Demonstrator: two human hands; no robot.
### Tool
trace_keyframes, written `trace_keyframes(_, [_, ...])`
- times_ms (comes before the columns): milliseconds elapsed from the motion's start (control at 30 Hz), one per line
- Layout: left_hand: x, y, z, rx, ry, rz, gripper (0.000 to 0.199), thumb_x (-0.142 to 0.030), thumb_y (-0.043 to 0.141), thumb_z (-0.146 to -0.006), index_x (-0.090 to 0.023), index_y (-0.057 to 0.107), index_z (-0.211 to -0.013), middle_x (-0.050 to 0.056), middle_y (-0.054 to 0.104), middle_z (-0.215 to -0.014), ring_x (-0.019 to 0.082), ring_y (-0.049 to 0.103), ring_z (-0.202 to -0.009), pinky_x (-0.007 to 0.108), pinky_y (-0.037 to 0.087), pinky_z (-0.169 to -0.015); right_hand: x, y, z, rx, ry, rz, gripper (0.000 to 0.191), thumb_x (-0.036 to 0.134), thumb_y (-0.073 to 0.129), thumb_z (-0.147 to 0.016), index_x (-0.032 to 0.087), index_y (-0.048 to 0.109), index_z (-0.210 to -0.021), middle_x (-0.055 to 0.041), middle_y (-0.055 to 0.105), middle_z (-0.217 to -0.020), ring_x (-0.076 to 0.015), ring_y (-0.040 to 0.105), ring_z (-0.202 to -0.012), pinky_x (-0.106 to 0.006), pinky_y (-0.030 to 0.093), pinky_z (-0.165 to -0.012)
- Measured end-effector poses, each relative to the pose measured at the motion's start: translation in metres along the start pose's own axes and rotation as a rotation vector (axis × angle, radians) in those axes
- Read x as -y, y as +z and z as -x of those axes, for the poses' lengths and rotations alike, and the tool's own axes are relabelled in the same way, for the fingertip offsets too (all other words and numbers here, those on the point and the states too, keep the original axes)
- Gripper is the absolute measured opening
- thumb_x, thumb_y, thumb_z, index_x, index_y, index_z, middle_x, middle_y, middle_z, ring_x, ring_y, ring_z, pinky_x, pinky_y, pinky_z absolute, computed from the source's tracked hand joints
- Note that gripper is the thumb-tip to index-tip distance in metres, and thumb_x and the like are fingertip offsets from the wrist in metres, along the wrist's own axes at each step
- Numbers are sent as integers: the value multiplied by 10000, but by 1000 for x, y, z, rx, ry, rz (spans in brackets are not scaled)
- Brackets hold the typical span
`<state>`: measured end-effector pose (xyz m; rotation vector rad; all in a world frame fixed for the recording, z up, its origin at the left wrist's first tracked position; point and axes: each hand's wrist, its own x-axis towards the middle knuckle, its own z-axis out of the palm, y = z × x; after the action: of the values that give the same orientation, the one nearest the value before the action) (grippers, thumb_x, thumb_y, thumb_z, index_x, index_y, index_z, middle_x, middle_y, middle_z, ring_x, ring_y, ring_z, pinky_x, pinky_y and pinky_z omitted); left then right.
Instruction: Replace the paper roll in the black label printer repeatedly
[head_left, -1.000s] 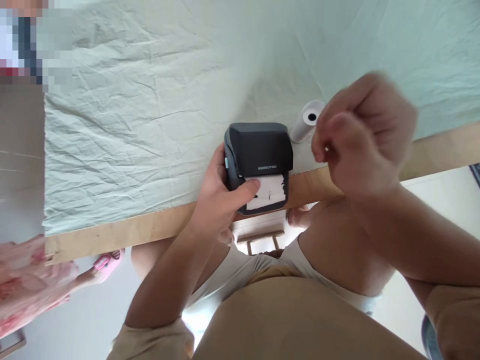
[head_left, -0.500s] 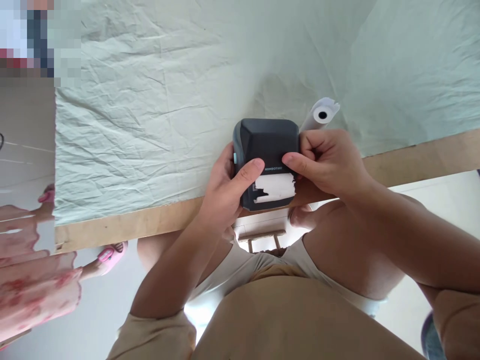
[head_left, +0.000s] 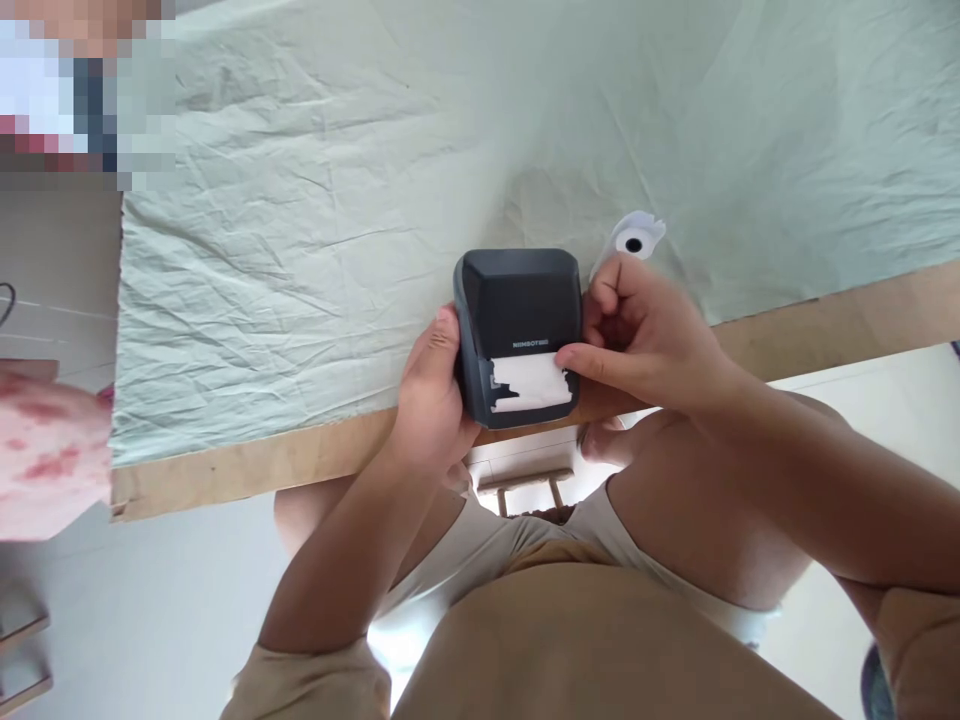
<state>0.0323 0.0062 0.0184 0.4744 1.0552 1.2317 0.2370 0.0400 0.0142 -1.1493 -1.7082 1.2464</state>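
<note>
A black label printer point(head_left: 521, 300) is held upright at the table's front edge, its lettered face toward me. Torn white label paper point(head_left: 531, 383) sticks out across the lower part of that face. My left hand point(head_left: 431, 395) grips the printer's left side, thumb along its edge and the other fingers hidden behind. My right hand point(head_left: 645, 330) is closed at the right side, fingers curled and thumb tip on the face by the paper's upper right corner. Just beyond this hand stands a white paper roll point(head_left: 634, 232) with a dark core, partly hidden by the fingers.
A wrinkled pale green cloth point(head_left: 300, 250) covers the table, with a bare wooden front edge point(head_left: 247, 455). At the left is part of another person's pink-patterned clothing point(head_left: 52, 450). A wooden stool bar point(head_left: 525, 482) shows below the table.
My left thumb has moved off the printer's face to its left edge. The printer sits slightly lower and further left in view. The other person's pink-shod foot has gone from view.
</note>
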Motion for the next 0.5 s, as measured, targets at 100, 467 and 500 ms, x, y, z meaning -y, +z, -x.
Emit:
trace_keyframes(100, [-4, -1, 3, 29, -12, -96, 479, -683, 821, -1003, -220, 758, -897, 27, 781, -736, 311, 886, -893, 368, 731, -688, 8, -5, 2, -42, -40, 95, 646, 573, 936, -879, 298, 351, -857, 100, 508, -592, -117, 403, -515, -317, 343, -504])
trace_keyframes(467, [-1, -4, 1, -30, -30, -133, 499, -720, 832, -977, -229, 765, -919, 10, 777, -762, 209, 755, -663, 312, 600, -547, 38, -5, 8, -298, -343, 458, 353, 317, 804, -978, 289, 514, -778, 104, 587, -511, -124, 518, -451, -348, 361, -513])
trace_keyframes(500, [-2, -3, 2, -31, -57, -142, 501, -725, 830, -974, -231, 765, -919, 10, 771, -749, 208, 737, -630, 311, 576, -505, 40, -4, 8, -385, -350, 463, 339, 329, 780, -1006, 293, 536, -772, 95, 593, -502, -131, 535, -450, -355, 351, -508])
